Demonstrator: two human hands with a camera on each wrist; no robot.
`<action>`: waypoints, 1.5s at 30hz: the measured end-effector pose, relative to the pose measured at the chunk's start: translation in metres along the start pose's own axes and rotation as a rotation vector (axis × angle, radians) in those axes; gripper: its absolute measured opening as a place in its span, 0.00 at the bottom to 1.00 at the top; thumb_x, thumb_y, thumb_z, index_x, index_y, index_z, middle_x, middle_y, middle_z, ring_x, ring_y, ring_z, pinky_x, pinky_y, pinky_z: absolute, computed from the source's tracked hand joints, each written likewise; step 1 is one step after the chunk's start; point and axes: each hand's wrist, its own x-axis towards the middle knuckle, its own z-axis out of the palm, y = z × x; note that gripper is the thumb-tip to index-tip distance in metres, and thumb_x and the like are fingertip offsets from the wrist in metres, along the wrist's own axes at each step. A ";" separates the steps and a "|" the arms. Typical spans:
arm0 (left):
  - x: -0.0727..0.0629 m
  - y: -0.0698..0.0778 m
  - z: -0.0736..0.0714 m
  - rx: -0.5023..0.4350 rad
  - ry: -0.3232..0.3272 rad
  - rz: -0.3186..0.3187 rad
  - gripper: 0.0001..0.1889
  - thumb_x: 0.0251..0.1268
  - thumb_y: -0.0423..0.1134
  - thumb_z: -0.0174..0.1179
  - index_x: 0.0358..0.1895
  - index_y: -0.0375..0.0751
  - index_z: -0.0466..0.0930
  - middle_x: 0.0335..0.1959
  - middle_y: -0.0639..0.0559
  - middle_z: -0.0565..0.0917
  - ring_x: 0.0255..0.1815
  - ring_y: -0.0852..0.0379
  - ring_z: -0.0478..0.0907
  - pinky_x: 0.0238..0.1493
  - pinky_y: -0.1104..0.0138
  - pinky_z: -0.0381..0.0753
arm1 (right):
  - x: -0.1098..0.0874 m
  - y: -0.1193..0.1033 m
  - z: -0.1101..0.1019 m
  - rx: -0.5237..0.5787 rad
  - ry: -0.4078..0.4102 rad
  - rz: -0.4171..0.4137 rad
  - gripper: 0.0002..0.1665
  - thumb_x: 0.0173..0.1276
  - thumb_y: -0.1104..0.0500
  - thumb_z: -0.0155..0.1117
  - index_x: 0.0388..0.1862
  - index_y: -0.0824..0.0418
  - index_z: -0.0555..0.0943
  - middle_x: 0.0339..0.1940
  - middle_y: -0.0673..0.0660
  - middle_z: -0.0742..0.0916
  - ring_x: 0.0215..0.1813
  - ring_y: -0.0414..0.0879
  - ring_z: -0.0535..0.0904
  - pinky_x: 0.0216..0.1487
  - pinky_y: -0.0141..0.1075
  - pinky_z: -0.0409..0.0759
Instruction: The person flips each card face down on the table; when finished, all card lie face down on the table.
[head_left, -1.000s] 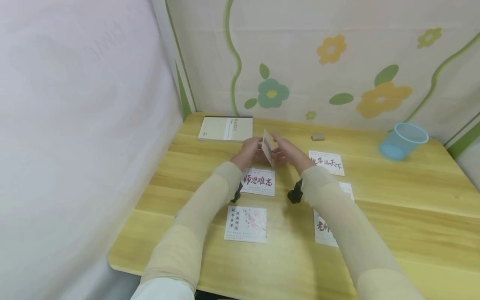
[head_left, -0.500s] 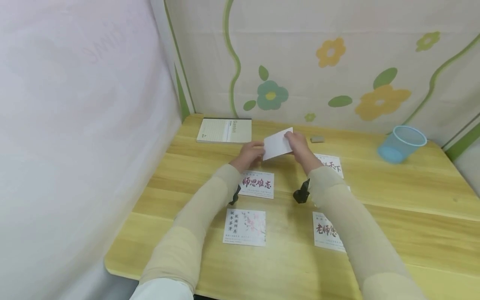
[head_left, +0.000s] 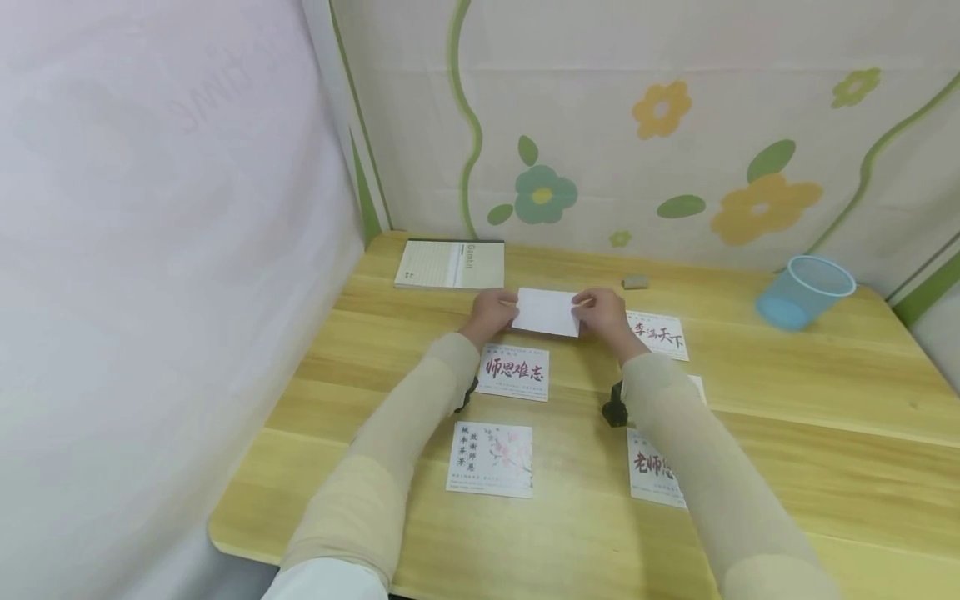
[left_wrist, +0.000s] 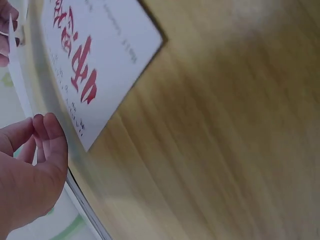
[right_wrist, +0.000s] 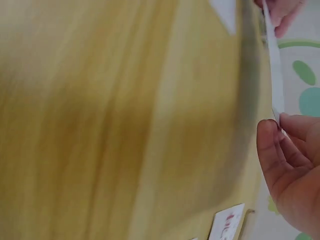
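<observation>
A white card with its blank face up is stretched between both hands over the far part of the table. My left hand pinches its left edge between thumb and fingers, and my right hand pinches the right edge. In both wrist views the card is seen nearly edge-on, above the tabletop. Just nearer lies a card with red lettering, which also fills the top of the left wrist view. A card with pink blossoms lies closer to the body.
On the right lie more lettered cards, one beside the right hand and one lower; the right sleeve partly covers them. A notepad, a small grey block and a blue bin stand along the back near the wall cloth.
The held card was upright and edge-on, then tilted with its blank side showing. Now it lies flatter and level, and my right hand has come round to its right edge.
</observation>
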 end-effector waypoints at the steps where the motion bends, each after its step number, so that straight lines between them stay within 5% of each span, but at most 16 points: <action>1: -0.001 0.000 0.002 0.041 -0.004 0.026 0.17 0.56 0.30 0.59 0.50 0.38 0.78 0.44 0.46 0.80 0.40 0.53 0.78 0.43 0.67 0.77 | 0.000 0.004 0.001 -0.030 -0.004 -0.025 0.15 0.63 0.66 0.58 0.48 0.71 0.77 0.41 0.68 0.83 0.29 0.50 0.81 0.32 0.36 0.81; 5: -0.004 0.002 0.007 0.215 0.024 0.126 0.12 0.52 0.27 0.60 0.42 0.32 0.81 0.44 0.44 0.80 0.47 0.49 0.74 0.53 0.63 0.71 | -0.002 0.013 0.007 -0.129 -0.002 -0.096 0.13 0.64 0.67 0.57 0.46 0.72 0.78 0.37 0.69 0.83 0.27 0.51 0.80 0.27 0.38 0.80; 8: -0.005 0.005 0.009 0.270 0.037 0.146 0.01 0.49 0.24 0.58 0.25 0.30 0.78 0.31 0.46 0.79 0.35 0.51 0.73 0.43 0.65 0.73 | -0.003 0.015 0.010 -0.219 0.032 -0.155 0.12 0.64 0.67 0.57 0.44 0.71 0.79 0.37 0.67 0.83 0.31 0.53 0.80 0.32 0.41 0.80; 11: -0.005 0.007 0.012 0.295 0.035 0.116 0.11 0.48 0.24 0.56 0.14 0.35 0.68 0.21 0.49 0.71 0.25 0.54 0.66 0.31 0.67 0.71 | -0.002 0.016 0.013 -0.313 0.059 -0.213 0.10 0.64 0.67 0.57 0.42 0.72 0.80 0.39 0.68 0.84 0.38 0.58 0.80 0.41 0.46 0.78; 14: -0.005 0.009 0.014 0.311 0.031 0.047 0.13 0.48 0.24 0.57 0.14 0.40 0.66 0.20 0.51 0.70 0.24 0.56 0.65 0.27 0.69 0.69 | -0.003 0.018 0.017 -0.377 0.055 -0.240 0.10 0.64 0.68 0.56 0.40 0.72 0.81 0.41 0.68 0.83 0.44 0.61 0.79 0.48 0.50 0.76; 20: -0.010 0.010 0.011 0.312 0.034 0.034 0.02 0.48 0.25 0.58 0.24 0.35 0.76 0.28 0.48 0.76 0.31 0.54 0.71 0.34 0.68 0.73 | -0.008 0.017 0.016 -0.380 0.096 -0.252 0.09 0.63 0.68 0.55 0.37 0.72 0.81 0.40 0.67 0.84 0.44 0.60 0.78 0.48 0.49 0.75; 23: -0.016 0.008 0.001 0.240 0.052 0.027 0.12 0.50 0.28 0.56 0.41 0.33 0.78 0.40 0.45 0.80 0.41 0.50 0.74 0.43 0.64 0.75 | -0.012 0.011 0.013 -0.339 0.132 -0.220 0.10 0.62 0.66 0.55 0.37 0.70 0.82 0.36 0.65 0.84 0.36 0.56 0.79 0.39 0.45 0.77; 25: -0.022 0.006 -0.008 0.176 0.042 -0.023 0.23 0.55 0.32 0.55 0.57 0.35 0.71 0.52 0.44 0.76 0.43 0.49 0.74 0.42 0.62 0.77 | -0.018 0.005 0.012 -0.314 0.114 -0.173 0.11 0.61 0.65 0.54 0.39 0.69 0.81 0.33 0.64 0.84 0.31 0.53 0.77 0.33 0.42 0.76; 28: -0.038 0.005 -0.023 0.240 -0.011 -0.107 0.31 0.61 0.37 0.53 0.67 0.34 0.56 0.55 0.38 0.72 0.40 0.45 0.74 0.39 0.59 0.78 | -0.033 -0.010 0.016 -0.370 0.023 -0.105 0.14 0.62 0.62 0.56 0.44 0.68 0.79 0.37 0.64 0.83 0.33 0.53 0.77 0.34 0.42 0.77; 31: -0.057 0.006 -0.031 0.340 -0.085 -0.177 0.36 0.64 0.39 0.50 0.71 0.33 0.42 0.47 0.33 0.72 0.35 0.44 0.74 0.34 0.58 0.78 | -0.054 -0.026 0.026 -0.460 -0.081 -0.082 0.16 0.62 0.61 0.58 0.47 0.67 0.77 0.44 0.65 0.82 0.39 0.56 0.77 0.40 0.46 0.77; 36: -0.084 0.007 -0.028 0.400 -0.169 -0.199 0.39 0.61 0.37 0.53 0.70 0.32 0.40 0.49 0.32 0.71 0.40 0.41 0.74 0.41 0.54 0.77 | -0.083 -0.046 0.048 -0.436 -0.207 -0.041 0.20 0.60 0.58 0.60 0.51 0.65 0.76 0.51 0.66 0.79 0.47 0.58 0.75 0.49 0.49 0.74; 41: -0.091 0.007 -0.021 0.361 -0.232 -0.191 0.42 0.61 0.42 0.54 0.70 0.34 0.37 0.49 0.31 0.68 0.37 0.45 0.72 0.38 0.56 0.75 | -0.093 -0.053 0.056 -0.353 -0.246 -0.019 0.33 0.59 0.55 0.63 0.62 0.65 0.67 0.57 0.68 0.76 0.51 0.58 0.74 0.52 0.50 0.73; 45: -0.087 0.007 -0.022 0.197 -0.250 -0.209 0.42 0.61 0.43 0.52 0.71 0.36 0.36 0.45 0.32 0.72 0.24 0.52 0.66 0.26 0.63 0.71 | -0.094 -0.050 0.053 -0.283 -0.216 0.016 0.39 0.60 0.55 0.63 0.67 0.64 0.59 0.59 0.69 0.74 0.48 0.56 0.75 0.48 0.48 0.75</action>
